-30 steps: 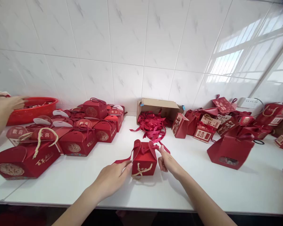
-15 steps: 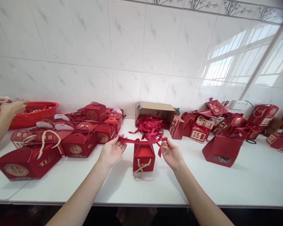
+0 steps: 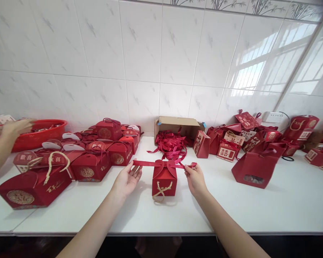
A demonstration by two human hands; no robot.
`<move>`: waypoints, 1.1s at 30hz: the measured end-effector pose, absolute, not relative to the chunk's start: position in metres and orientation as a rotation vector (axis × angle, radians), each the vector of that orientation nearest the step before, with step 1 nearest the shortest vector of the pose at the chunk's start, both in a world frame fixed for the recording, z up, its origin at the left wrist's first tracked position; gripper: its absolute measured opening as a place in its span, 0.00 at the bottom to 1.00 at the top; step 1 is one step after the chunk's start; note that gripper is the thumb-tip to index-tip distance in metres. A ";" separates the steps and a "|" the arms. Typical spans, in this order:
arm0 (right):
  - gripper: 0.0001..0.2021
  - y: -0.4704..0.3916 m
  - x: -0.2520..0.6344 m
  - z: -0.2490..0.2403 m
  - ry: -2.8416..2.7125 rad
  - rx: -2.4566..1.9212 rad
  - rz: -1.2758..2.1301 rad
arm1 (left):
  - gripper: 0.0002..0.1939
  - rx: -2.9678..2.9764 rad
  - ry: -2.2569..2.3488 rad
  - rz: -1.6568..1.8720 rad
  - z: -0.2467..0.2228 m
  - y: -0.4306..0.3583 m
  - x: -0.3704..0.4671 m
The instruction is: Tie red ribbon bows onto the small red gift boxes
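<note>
A small red gift box (image 3: pixel 164 181) with a gold rope bow on its front stands upright on the white table (image 3: pixel 188 218). A red ribbon (image 3: pixel 148 163) runs across its top, through the folded flaps. My left hand (image 3: pixel 127 179) pinches one end of the ribbon between thumb and index finger, its other fingers loosely curled. On the other side, my right hand (image 3: pixel 196 180) pinches the opposite end. The ribbon is stretched nearly level between both hands, and neither hand touches the box.
Behind the box, a cardboard carton (image 3: pixel 181 122) spills red ribbons (image 3: pixel 171 142). Several red gift boxes (image 3: pixel 90 168) crowd the left, near a red basin (image 3: pixel 43 134) and another person's hand (image 3: pixel 16 129). A bag-shaped red box (image 3: pixel 254 170) and more packages stand right.
Both hands have drawn the ribbon tighter and straighter, and the box flaps have closed together at the top. The other person's hand at the basin has shifted.
</note>
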State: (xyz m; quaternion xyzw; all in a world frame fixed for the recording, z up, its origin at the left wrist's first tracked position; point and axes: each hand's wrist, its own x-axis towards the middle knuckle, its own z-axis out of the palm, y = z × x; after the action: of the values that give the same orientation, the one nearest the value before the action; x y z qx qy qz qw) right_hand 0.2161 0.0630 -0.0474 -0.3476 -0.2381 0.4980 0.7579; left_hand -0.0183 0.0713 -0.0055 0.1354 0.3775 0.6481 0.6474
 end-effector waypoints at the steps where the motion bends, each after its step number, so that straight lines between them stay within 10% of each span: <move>1: 0.19 0.063 0.219 -0.045 -0.542 -0.767 1.052 | 0.07 0.332 0.864 1.487 -0.003 0.072 -0.020; 33: 0.13 0.075 0.224 0.111 -1.190 -0.714 0.798 | 0.11 1.399 0.571 1.560 0.128 0.084 0.036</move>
State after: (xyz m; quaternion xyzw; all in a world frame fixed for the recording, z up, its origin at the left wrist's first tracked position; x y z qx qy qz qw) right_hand 0.2237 0.0753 0.1112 -0.3200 -0.5335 0.3578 0.6964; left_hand 0.0361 0.0836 0.1279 0.5701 0.2325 0.6354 0.4660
